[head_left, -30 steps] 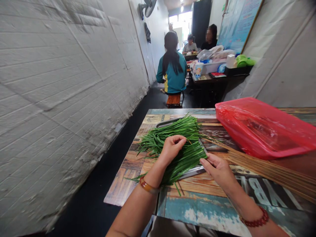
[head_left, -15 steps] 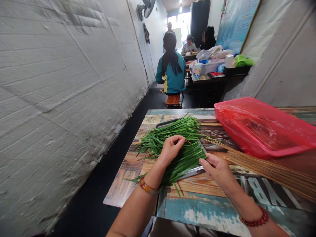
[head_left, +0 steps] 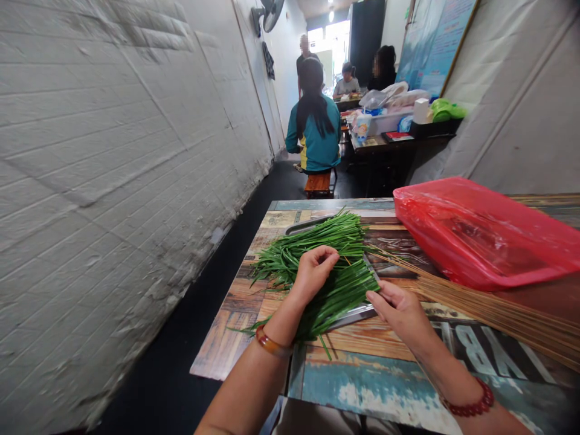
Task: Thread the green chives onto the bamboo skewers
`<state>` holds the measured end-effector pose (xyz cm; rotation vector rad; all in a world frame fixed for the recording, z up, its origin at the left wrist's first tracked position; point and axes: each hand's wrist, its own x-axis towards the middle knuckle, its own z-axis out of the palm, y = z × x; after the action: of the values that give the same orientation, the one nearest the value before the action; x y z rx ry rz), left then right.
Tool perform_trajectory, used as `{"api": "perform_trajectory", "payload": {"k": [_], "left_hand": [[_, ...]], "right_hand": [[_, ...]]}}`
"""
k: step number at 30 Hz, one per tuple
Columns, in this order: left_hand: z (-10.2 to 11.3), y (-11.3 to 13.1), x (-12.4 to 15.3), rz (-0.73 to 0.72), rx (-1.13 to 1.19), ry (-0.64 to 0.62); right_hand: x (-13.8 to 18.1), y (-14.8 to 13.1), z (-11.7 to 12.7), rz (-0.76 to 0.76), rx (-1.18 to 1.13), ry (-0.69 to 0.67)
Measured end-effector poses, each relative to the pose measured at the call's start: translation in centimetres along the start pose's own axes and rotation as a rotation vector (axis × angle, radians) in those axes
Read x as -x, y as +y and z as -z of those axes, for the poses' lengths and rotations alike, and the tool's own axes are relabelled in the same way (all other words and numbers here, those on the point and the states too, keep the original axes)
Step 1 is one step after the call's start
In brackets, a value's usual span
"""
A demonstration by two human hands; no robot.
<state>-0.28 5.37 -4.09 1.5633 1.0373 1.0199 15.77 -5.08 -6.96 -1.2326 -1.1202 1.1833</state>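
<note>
A heap of green chives (head_left: 317, 254) lies across a metal tray (head_left: 357, 315) on the painted table (head_left: 385, 374). My left hand (head_left: 314, 272) rests on top of the chives with its fingers curled together, pinching at a few leaves. My right hand (head_left: 399, 311) sits at the tray's near right corner, thumb and fingers closed on the cut ends of the chives. A bundle of thin bamboo skewers (head_left: 489, 308) fans out along the table to the right of that hand.
A red plastic bag (head_left: 480, 232) lies at the table's far right. A white brick wall (head_left: 113, 181) runs along the left beside a dark aisle. A person in a teal top (head_left: 314, 130) sits on a stool ahead, other people and cluttered tables behind.
My left hand's fingers have shifted slightly on the chives. A person at the far end of the aisle has stepped closer. Otherwise nothing has moved.
</note>
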Motion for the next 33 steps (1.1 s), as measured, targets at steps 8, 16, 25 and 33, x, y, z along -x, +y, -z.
{"api": "perform_trajectory", "payload": {"k": [8, 16, 25, 33], "left_hand": [[0.13, 0.38, -0.06, -0.069, -0.146, -0.008], [0.00, 0.27, 0.01, -0.067, -0.117, -0.024], [-0.08, 0.21, 0.07, -0.066, -0.056, -0.002], [-0.14, 0.23, 0.03, -0.082, -0.068, 0.006]], "right_hand": [[0.03, -0.26, 0.12, 0.037, 0.026, -0.029], [0.08, -0.19, 0.05, 0.039, 0.034, -0.012], [-0.08, -0.10, 0.11, 0.025, 0.037, -0.025], [0.01, -0.32, -0.02, 0.026, 0.052, -0.014]]}}
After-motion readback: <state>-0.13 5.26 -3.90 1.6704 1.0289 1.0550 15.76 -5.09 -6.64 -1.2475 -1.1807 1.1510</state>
